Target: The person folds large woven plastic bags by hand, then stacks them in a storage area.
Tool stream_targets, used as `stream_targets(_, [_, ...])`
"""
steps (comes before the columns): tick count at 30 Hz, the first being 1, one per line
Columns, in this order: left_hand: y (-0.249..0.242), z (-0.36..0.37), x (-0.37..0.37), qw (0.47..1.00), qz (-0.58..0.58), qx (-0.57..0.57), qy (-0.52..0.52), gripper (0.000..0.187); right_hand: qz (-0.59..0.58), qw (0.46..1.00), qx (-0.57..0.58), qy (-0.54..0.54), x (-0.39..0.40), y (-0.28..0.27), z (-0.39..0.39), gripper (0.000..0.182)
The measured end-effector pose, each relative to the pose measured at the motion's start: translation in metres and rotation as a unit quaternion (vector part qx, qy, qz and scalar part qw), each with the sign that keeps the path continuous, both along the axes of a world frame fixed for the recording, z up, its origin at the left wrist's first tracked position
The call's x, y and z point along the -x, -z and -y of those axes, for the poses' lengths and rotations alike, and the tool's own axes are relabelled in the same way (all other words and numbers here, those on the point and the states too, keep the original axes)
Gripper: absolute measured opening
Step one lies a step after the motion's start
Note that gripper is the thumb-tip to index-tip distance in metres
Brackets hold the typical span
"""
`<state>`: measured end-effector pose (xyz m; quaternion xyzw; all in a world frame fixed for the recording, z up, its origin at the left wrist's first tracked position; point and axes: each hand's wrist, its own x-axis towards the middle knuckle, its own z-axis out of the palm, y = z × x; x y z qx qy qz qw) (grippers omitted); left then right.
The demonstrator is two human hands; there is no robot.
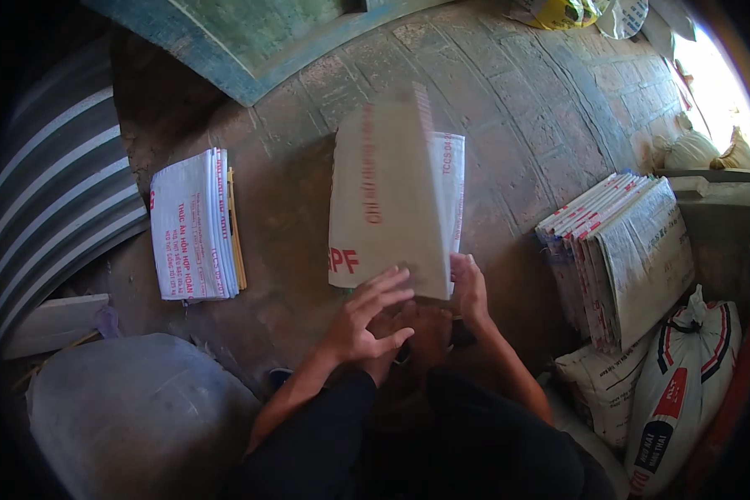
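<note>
A white woven sack with red print (375,200) lies partly folded on the brick floor in front of me, its right flap raised and blurred. Under that flap, a further white layer with red lettering (450,167) shows at the right. My left hand (371,317) is at the sack's lower edge, fingers spread, the fingertips close to the material. At the lower right corner, my right hand (471,287) has its fingers closed on the sack's edge. My bare feet show just below the sack, between the hands.
A folded sack stack (187,225) lies left, a bigger stack (642,242) right. Filled sacks (683,392) stand lower right. Corrugated sheets (67,175) and a grey rounded object (142,408) are at left. A blue-green panel (258,42) is at the top.
</note>
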<state>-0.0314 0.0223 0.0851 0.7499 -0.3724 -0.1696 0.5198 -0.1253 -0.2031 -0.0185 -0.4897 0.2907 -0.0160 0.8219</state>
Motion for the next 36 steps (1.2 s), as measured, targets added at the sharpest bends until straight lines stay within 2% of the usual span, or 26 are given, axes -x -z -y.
stream_targets(1, [0.007,0.0,0.005,0.999,-0.004,-0.025,0.038,0.043,-0.034,0.998,0.053,-0.011,0.003,0.007,0.004,0.043])
stream_targets(2, [0.012,-0.002,0.01,0.999,-0.026,-0.044,0.014,0.031,-0.068,0.992,0.105,-0.023,0.008,0.012,0.01,0.042])
stream_targets(3, [0.021,-0.005,0.012,0.997,-0.016,-0.072,-0.034,0.03,-0.101,0.982,0.156,-0.034,0.011,0.015,0.014,0.041])
stream_targets(4, [0.031,-0.01,0.014,0.992,-0.007,-0.102,-0.081,0.029,-0.072,0.985,0.156,-0.003,0.002,-0.006,0.009,0.034])
stream_targets(5, [0.042,-0.016,0.014,0.983,0.002,-0.131,-0.129,0.028,-0.075,0.972,0.222,-0.013,0.005,-0.001,0.009,0.032])
stream_targets(8, [0.068,-0.035,0.01,0.956,0.034,-0.143,-0.253,0.039,-0.067,0.903,0.423,-0.03,0.01,0.01,0.01,0.034])
stream_targets(9, [0.075,-0.04,0.008,0.943,0.044,-0.147,-0.294,0.042,-0.073,0.906,0.418,-0.015,0.009,0.008,0.01,0.035])
stream_targets(12, [0.096,-0.05,-0.001,0.914,-0.211,-0.105,-0.331,0.049,-0.098,0.914,0.393,0.014,0.009,0.004,0.008,0.037])
stream_targets(15, [0.106,-0.05,-0.011,0.907,-0.232,-0.124,-0.33,0.048,-0.11,0.927,0.359,0.02,0.007,0.003,0.009,0.037])
stream_targets(17, [0.119,-0.051,-0.016,0.885,-0.31,-0.054,-0.342,0.044,-0.097,0.935,0.338,0.039,0.006,0.007,0.009,0.035])
stream_targets(20, [0.104,-0.041,-0.024,0.829,-0.464,0.061,-0.306,0.035,-0.082,0.85,0.504,0.133,0.015,-0.001,0.001,0.03])
stream_targets(22, [0.084,-0.033,-0.027,0.786,-0.544,0.111,-0.274,0.03,-0.127,0.95,0.286,-0.002,0.041,-0.016,-0.009,0.029])
stream_targets(23, [0.077,-0.029,-0.027,0.769,-0.568,0.12,-0.265,0.029,-0.146,0.972,0.167,-0.07,0.051,-0.022,-0.012,0.029])
stream_targets(24, [0.07,-0.026,-0.026,0.752,-0.593,0.129,-0.256,0.027,-0.171,0.974,0.035,-0.145,0.051,-0.034,-0.015,0.031])
stream_targets(25, [0.059,-0.021,-0.025,0.744,-0.606,0.125,-0.252,0.027,-0.192,0.953,-0.098,-0.215,0.047,-0.049,-0.021,0.033])
stream_targets(26, [0.048,-0.015,-0.022,0.735,-0.62,0.122,-0.245,0.027,-0.195,0.951,-0.199,-0.135,0.04,-0.065,-0.028,0.034])
stream_targets(28, [0.051,-0.006,-0.011,0.737,-0.624,0.143,-0.216,0.028,-0.187,0.905,-0.382,0.034,0.015,-0.093,-0.046,0.038])
stream_targets(31, [0.032,0.017,0.014,0.755,-0.614,0.135,-0.187,0.033,-0.104,0.956,-0.182,0.204,-0.001,-0.054,-0.053,0.041])
stream_targets(34, [0.026,0.017,0.04,0.723,-0.681,0.077,-0.084,0.04,-0.107,0.969,0.107,0.197,-0.004,-0.045,-0.017,0.04])
stream_targets(35, [0.031,0.012,0.046,0.708,-0.702,0.067,-0.044,0.039,-0.04,0.972,0.117,0.199,-0.009,-0.068,-0.003,0.034])
stream_targets(36, [0.033,0.012,0.048,0.71,-0.702,0.045,-0.025,0.037,-0.017,0.965,0.186,0.184,-0.009,-0.083,0.013,0.033])
